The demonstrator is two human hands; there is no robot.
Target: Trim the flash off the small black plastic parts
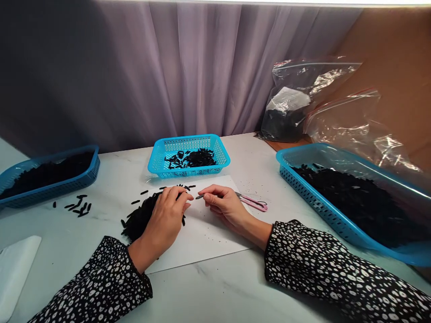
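Observation:
My right hand (224, 204) is closed, with a small dark elongated piece (200, 196) pinched between thumb and fingertips. Facing it, my left hand (170, 213) has loosely curved fingers, the thumb a little apart from the index finger, and nothing visible between them. Beneath and beside the left hand is a heap of slim black pieces (139, 220) on a white sheet (208, 246). Pink thread snips (256, 203) lie just behind the right hand, their blade end partly hidden by it.
A small blue basket (189, 172) with black pieces stands behind the sheet. Larger blue baskets of black pieces sit left (90, 175) and right (313, 202). Loose pieces (80, 207) lie at left, near a white object (18, 273). Clear zip bags (286, 116) stand back right.

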